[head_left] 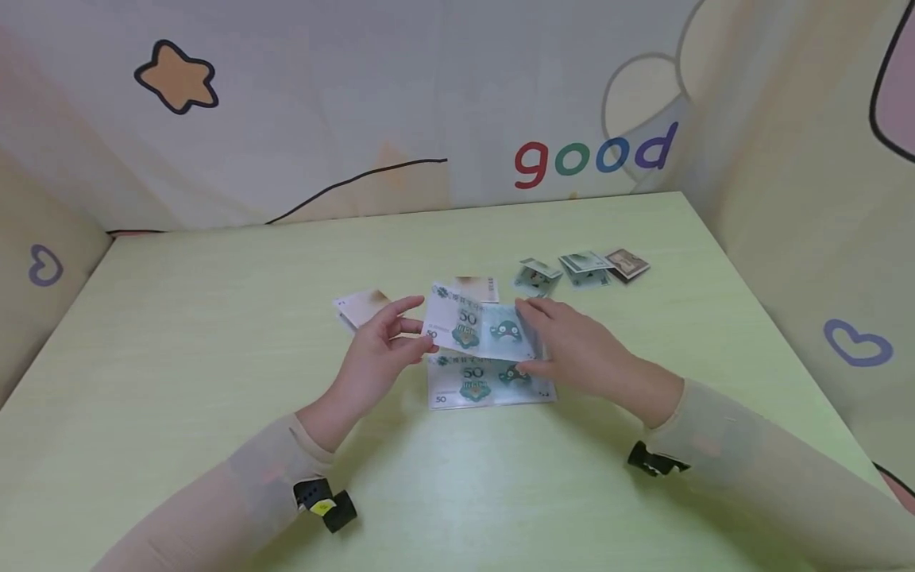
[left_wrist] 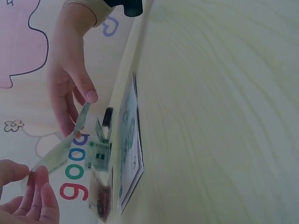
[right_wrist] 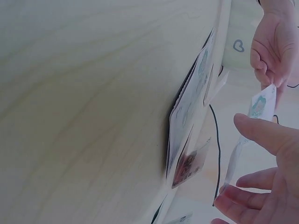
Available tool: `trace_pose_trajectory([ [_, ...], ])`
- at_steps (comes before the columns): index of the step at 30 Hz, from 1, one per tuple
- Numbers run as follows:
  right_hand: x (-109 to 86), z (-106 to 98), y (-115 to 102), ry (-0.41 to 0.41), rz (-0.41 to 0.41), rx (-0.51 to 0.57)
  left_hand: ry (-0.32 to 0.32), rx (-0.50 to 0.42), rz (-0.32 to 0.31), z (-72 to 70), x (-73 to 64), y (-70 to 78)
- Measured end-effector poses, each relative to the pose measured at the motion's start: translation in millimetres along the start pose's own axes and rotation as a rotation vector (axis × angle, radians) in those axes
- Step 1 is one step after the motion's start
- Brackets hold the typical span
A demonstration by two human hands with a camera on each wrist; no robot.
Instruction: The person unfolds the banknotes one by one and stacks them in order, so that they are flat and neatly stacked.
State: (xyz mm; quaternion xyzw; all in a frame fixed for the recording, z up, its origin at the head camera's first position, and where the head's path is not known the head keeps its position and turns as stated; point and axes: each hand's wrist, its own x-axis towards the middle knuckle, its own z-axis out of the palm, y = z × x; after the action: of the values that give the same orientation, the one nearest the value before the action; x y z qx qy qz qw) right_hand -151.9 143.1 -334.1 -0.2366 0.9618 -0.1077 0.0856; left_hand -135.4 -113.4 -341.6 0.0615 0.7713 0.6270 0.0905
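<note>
1 rect. green-&-white paper "50" note (head_left: 480,322), held by your L hand (head_left: 375,349) & R hand (head_left: 586,349), fingers pinching opp. ends, above flat stack of matching notes (head_left: 472,393) on pale-green wood-grain tabletop (head_left: 214,357).

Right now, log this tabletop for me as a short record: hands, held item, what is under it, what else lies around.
Held item: 50 banknote with cartoon print, raised clear of the pile
Left grip: pinches the banknote's left end
Right grip: holds its right end between thumb and fingers
Underneath: banknote pile, another 50 on top
Beyond, to the right: folded green banknote, second folded green banknote, brown banknote
Surface: pale green tabletop
</note>
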Motion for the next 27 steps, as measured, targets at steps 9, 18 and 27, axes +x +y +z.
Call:
trace_pose_trajectory([
  [9,-2.6,-1.7,1.4,-0.001,-0.002,0.036,-0.045,0.686,0.232,-6.1,5.1,-2.1],
  [18,-4.3,-2.5,-0.3,0.018,-0.045,0.056,-0.147,1.073,0.362,-6.4,8.6,-2.4],
  [27,-7.9,-3.4,0.9,0.015,-0.081,0.098,-0.21,1.086,0.374,-1.7,9.9,-3.4],
])
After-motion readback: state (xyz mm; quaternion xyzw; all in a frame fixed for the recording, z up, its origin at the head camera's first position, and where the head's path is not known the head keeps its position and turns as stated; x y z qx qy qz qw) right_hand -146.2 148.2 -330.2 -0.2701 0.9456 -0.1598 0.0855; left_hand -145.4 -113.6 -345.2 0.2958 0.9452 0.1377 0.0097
